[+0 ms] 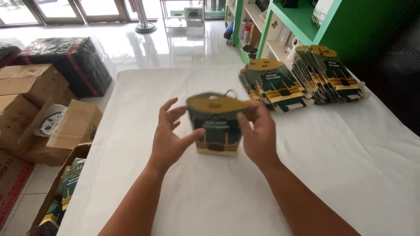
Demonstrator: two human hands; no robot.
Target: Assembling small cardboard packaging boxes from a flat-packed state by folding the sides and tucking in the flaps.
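White cloth covers the long table (332, 166), which stands on a glossy pale tiled floor with a green shelving unit (306, 19) behind its far right corner. Over the middle of the table, both hands hold up a dark green and mustard-yellow folded cardboard carton with a thin cord handle (216, 124); it is blurred. The left hand (171, 135) is spread wide, fingers fanned, with its thumb pressed against the carton's lower left face. The right hand (259, 133) is partly closed, thumb on the carton's right front and fingers curled behind its top right edge. Two fanned stacks of flat green and yellow cartons (302, 81) lie at the far right of the table, well apart from the hands. Brown cardboard boxes (30, 109) sit on the floor to the left.
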